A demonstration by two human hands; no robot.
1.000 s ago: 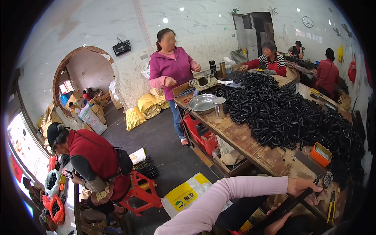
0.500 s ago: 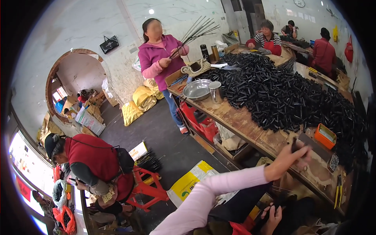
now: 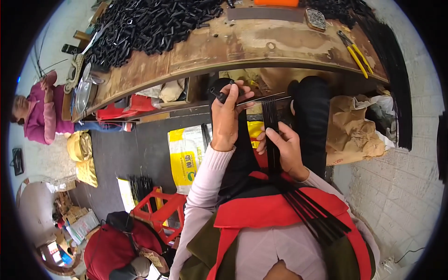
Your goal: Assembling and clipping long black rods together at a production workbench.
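Note:
My left hand is raised in front of the table edge, its fingers closed around a few short black tubes. My right hand grips a bundle of thin black rods beside it, over my lap. The bundle's upper ends stand between my two hands, and its lower ends fan out across my red apron. Thin rods also run crosswise near the bundle's top, by my left fingertips; which hand holds them I cannot tell.
A heap of short black tubes covers part of the wooden table. Yellow-handled pliers lie near its right end. Brown paper is at my right. A seated person is behind-left, by a red stool; another person stands at far left.
My view has swung down toward my lap. My left hand has come back from over the table to beside my right hand, holding black pieces.

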